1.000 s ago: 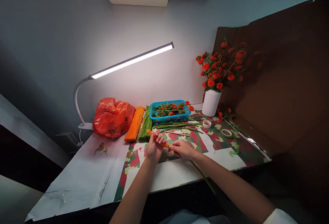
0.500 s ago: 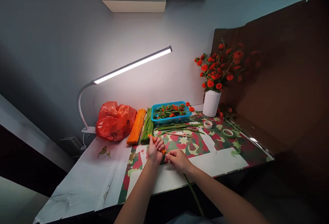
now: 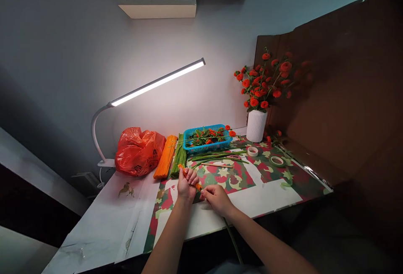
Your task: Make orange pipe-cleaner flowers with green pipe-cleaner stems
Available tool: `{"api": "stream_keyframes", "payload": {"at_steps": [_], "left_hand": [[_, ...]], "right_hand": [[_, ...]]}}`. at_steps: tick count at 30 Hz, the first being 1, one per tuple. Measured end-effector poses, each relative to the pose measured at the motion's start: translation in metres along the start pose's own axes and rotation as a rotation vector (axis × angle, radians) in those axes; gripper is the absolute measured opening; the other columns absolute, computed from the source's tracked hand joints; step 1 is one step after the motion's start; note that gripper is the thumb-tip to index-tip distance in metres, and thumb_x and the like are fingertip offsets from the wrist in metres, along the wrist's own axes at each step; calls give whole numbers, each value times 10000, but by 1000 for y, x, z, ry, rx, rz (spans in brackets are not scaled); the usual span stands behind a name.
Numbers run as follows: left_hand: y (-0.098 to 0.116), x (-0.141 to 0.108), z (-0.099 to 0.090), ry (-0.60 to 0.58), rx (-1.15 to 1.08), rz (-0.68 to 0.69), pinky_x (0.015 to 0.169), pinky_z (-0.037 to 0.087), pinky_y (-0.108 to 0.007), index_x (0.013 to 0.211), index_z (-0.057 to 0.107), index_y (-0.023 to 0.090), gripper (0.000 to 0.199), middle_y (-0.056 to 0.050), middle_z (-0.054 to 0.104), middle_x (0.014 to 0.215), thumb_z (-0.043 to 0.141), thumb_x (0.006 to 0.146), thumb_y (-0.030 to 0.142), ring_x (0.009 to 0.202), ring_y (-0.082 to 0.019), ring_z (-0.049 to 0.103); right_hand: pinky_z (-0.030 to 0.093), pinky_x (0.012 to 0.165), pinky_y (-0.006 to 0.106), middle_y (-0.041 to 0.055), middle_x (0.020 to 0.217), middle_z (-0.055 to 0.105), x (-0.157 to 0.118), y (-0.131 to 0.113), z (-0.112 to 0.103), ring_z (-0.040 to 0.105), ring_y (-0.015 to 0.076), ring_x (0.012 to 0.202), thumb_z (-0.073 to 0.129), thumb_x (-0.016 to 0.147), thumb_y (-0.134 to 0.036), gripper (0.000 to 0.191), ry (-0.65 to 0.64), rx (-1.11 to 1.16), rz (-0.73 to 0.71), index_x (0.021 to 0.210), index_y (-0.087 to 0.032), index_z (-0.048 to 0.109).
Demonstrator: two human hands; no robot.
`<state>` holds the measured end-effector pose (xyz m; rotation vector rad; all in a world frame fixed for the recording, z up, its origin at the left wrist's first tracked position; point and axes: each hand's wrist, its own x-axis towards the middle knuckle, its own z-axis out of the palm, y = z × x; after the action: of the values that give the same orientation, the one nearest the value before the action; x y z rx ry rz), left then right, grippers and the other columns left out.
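Note:
My left hand [image 3: 187, 184] is closed around an orange fuzzy piece [image 3: 198, 187], whose ends stick out at the top and at the right side of the fist. Just right of it, my right hand [image 3: 215, 197] has its fingers pinched together at the piece's lower end; what lies between the fingertips is too small to make out. A long green stem [image 3: 232, 239] hangs below my right wrist, past the table's front edge. Behind my left hand lie a bundle of orange sticks [image 3: 165, 156] and a bundle of green ones [image 3: 179, 156].
A blue basket [image 3: 208, 147] holds red flowers and leaves. Loose green stems [image 3: 217, 155], a thin stick [image 3: 217, 165] and two tape rolls [image 3: 252, 151] lie nearby. A white vase [image 3: 256, 126] stands right, an orange bag [image 3: 138, 152] and lamp [image 3: 157, 82] left.
The whole view has shifted slightly, so things appear a little further left. Both hands keep nearly the same grip and position over the table.

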<state>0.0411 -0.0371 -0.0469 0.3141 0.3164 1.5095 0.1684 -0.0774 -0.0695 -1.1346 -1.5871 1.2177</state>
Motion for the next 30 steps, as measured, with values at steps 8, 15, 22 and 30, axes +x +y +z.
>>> {"api": "stream_keyframes", "payload": {"at_steps": [8,15,22,30], "left_hand": [[1,0,1,37,31,62,308,202,-168,640,400,186,359,83,309,425,456,921,402,311,-46,278],[-3,-1,3,21,66,47,310,199,-167,635,395,190,373,85,302,437,505,886,445,317,-45,268],[-5,-1,6,43,77,60,303,191,-163,632,397,186,390,85,304,445,506,874,471,318,-42,260],[-7,-2,8,160,209,145,350,280,-146,710,436,188,301,80,401,531,558,856,421,362,-39,348]], "right_hand": [[278,455,214,-41,432,457,-6,4,4,388,88,424,508,794,-250,263,8,5,62,627,-141,679],[285,430,209,-39,406,466,-7,1,10,403,87,390,495,805,-244,269,28,-9,101,624,-142,666],[280,412,201,-53,385,440,-3,2,14,375,77,367,506,801,-275,263,-16,95,115,605,-152,632],[260,416,206,-54,406,441,-10,2,13,360,77,380,516,803,-297,260,-39,124,65,623,-146,628]]}}
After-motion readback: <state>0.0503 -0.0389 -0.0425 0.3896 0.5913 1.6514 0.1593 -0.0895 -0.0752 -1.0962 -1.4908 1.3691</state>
